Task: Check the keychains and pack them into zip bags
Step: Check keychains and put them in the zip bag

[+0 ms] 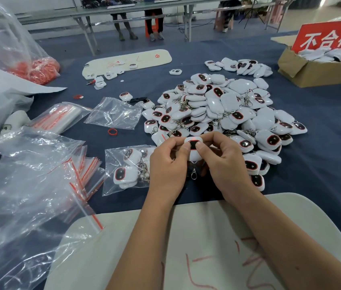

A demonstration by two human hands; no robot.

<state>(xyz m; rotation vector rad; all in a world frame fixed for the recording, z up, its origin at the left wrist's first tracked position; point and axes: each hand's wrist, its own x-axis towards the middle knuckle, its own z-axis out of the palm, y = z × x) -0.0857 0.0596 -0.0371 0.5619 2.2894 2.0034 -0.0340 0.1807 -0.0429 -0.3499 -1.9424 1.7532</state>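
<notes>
Honestly barely started: both the left hand (168,164) and right hand (222,162) pinch one white keychain (193,147) at centre for checking, one filled zip bag (126,169) sits at 9 o'clock, huge unpacked pile (224,109) at 1 o'clock.

White keychains (217,107) with black, red-rimmed faces on a navy tablecloth (322,114)

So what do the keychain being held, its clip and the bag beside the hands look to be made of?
The held keychain: probably glossy white moulded plastic, going by its smooth rounded shell, with a dark shiny red-rimmed face. Its clip: silvery, reflective, likely metal. The zip bag: thin clear plastic film, crinkled and glinting, its contents showing through. Both hands, left and right, pinch the keychain.
</notes>
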